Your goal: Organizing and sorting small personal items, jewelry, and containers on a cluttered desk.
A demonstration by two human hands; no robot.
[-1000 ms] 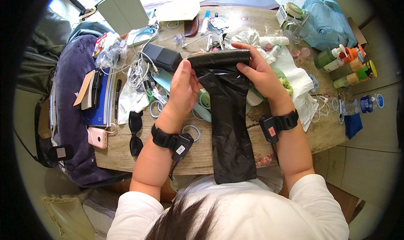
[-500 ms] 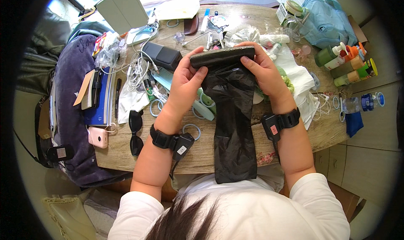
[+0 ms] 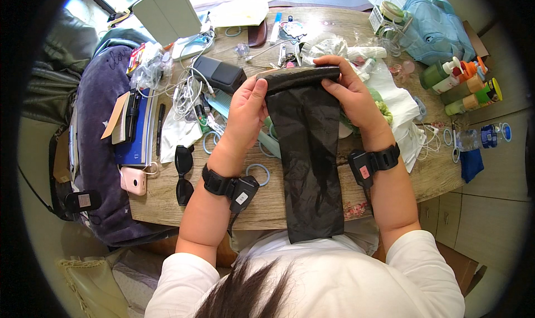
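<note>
Between my two hands is a roll of black plastic bags (image 3: pixel 304 79), held level above the table. A long flat strip of the black plastic (image 3: pixel 312 162) hangs from the roll down toward my lap. My left hand (image 3: pixel 249 109) is closed on the roll's left end, thumb on top. At the right end, my right hand (image 3: pixel 351 95) grips with thumb in front and fingers behind. Under my left hand lie a light-blue comb (image 3: pixel 219 102) and a pale green object, partly hidden. Each wrist wears a black strap with a small box.
Clutter covers the wooden table (image 3: pixel 262 212): sunglasses (image 3: pixel 184 175), a pink power bank (image 3: pixel 134 180), a blue notebook (image 3: pixel 139 134), a dark grey box (image 3: pixel 219 74), white cables (image 3: pixel 186 98), and crumpled white bags (image 3: pixel 393 106). Pump bottles (image 3: pixel 440 74) and a light-blue bag (image 3: pixel 434 31) stand at right.
The hanging black strip has become smoother and flatter, its lower end shifting slightly right. My left hand has turned a little, its thumb now higher on the roll's end.
</note>
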